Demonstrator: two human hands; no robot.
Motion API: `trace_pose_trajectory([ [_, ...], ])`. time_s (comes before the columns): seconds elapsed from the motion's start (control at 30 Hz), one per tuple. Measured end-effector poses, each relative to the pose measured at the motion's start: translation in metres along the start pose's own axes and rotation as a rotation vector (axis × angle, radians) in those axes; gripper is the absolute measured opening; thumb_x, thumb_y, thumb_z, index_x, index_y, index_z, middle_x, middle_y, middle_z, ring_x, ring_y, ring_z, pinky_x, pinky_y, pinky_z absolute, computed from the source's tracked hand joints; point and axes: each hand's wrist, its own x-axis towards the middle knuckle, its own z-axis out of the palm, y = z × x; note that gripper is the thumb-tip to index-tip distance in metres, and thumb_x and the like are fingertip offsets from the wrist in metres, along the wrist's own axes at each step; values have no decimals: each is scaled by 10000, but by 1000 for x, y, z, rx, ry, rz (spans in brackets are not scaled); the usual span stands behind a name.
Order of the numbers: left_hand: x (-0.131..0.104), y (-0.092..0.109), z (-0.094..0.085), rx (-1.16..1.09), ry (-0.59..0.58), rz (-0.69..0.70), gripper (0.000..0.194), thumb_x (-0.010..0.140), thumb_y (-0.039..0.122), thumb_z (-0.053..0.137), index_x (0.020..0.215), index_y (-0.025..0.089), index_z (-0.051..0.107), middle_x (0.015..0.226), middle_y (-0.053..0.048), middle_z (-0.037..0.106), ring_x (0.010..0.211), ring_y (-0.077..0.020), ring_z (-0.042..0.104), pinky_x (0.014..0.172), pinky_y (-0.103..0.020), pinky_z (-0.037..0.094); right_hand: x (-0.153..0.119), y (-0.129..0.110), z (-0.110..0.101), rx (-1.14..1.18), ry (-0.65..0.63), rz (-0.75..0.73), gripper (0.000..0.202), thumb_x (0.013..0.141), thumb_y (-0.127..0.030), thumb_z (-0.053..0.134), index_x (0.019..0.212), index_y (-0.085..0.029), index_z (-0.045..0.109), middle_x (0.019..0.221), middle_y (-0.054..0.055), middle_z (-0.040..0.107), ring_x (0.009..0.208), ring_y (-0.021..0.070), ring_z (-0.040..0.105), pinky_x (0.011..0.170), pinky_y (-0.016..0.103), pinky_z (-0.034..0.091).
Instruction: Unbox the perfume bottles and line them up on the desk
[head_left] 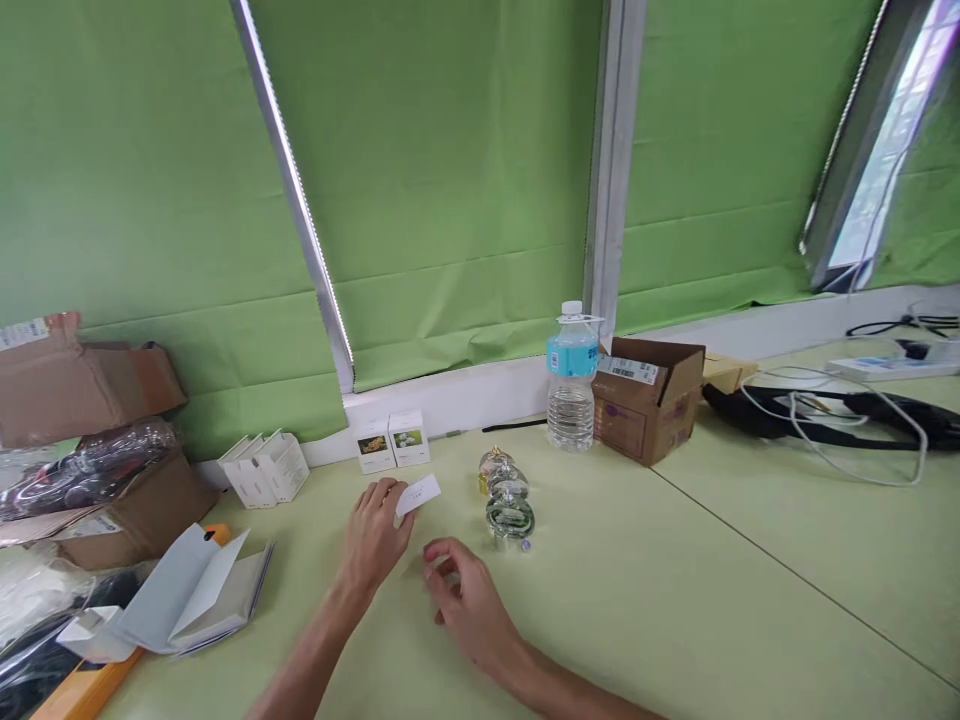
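Observation:
My left hand (375, 540) rests on the pale green table (675, 580) and pinches a small white card (418, 494) between thumb and fingers. Just to its right, my right hand (461, 590) hovers low over the table with curled fingers that hold nothing I can see. Beyond both hands stand three small glass bottles (506, 500) in a row, the nearest greenish, the farthest gold-capped. Two small white boxes with flower pictures (391, 440) stand upright by the wall, behind my left hand.
A water bottle (571, 380) and an open cardboard box (649, 400) stand at the back centre. Open white cartons (262, 470) and folded grey packaging (191, 595) lie on the left, beside cardboard boxes (82, 440). Black and white cables (832, 415) sprawl at the right.

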Motion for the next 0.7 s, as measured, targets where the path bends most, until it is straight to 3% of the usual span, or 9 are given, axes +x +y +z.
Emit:
trace_pose_trajectory([
  [0.1,-21,23,-22,-54,9,-69,155,876,313,535,994,220,574,975,-62,614,901,-216,608,736,-310,500,-1,-7,-2,124,94,21,437,886,-495,498,1220,-213,489,987,71,587,652,146,566,547,272,494],
  [0.17,-34,37,-35,-107,-21,-124,175,887,364,521,988,229,565,908,-36,600,764,-175,602,633,-269,488,-3,-16,-3,188,66,-1,534,877,-563,487,1303,-242,456,1099,94,582,758,176,586,587,286,507],
  [0.2,-40,42,-41,-219,-62,-216,211,870,392,545,1005,231,560,900,-30,596,731,-170,593,619,-270,482,-4,-20,-4,213,23,-20,555,875,-590,475,1312,-248,472,1113,93,591,806,192,588,609,293,510],
  [0.3,-53,48,-54,-566,-215,-384,594,769,470,663,1271,246,439,1044,-55,601,769,-182,591,669,-298,488,-8,-32,-5,242,-115,-68,569,885,-637,418,1250,-234,584,973,65,652,842,213,582,718,322,505],
  [0.37,-55,43,-59,-812,-386,-370,794,718,477,719,1375,247,337,1105,-69,596,868,-202,586,747,-315,484,-9,-36,-6,236,-156,-72,585,887,-653,394,1188,-216,639,870,47,658,809,209,579,746,331,500],
  [0.43,-53,35,-62,-1027,-538,-305,765,709,485,728,1346,233,388,1069,-62,608,920,-212,571,779,-313,470,-10,-35,-6,226,-162,-38,613,889,-665,371,1132,-189,671,794,40,641,757,201,576,706,325,507],
  [0.5,-50,29,-65,-1135,-593,-256,670,703,506,724,1255,217,478,1026,-53,619,907,-211,567,762,-303,463,-9,-34,-7,217,-162,4,634,895,-664,352,1072,-160,693,747,41,624,713,193,575,658,313,511],
  [0.57,-48,26,-66,-1080,-572,-262,627,684,511,733,1193,216,516,996,-41,632,869,-202,573,739,-294,458,-9,-36,-8,204,-191,16,608,899,-644,376,1033,-146,699,746,43,623,707,188,582,634,300,514],
  [0.7,-50,28,-69,-672,-507,-320,605,634,467,772,1145,250,532,898,6,643,737,-167,563,657,-268,437,-6,-48,-13,201,-274,40,488,869,-580,499,1099,-178,653,912,59,656,774,196,617,597,272,525],
])
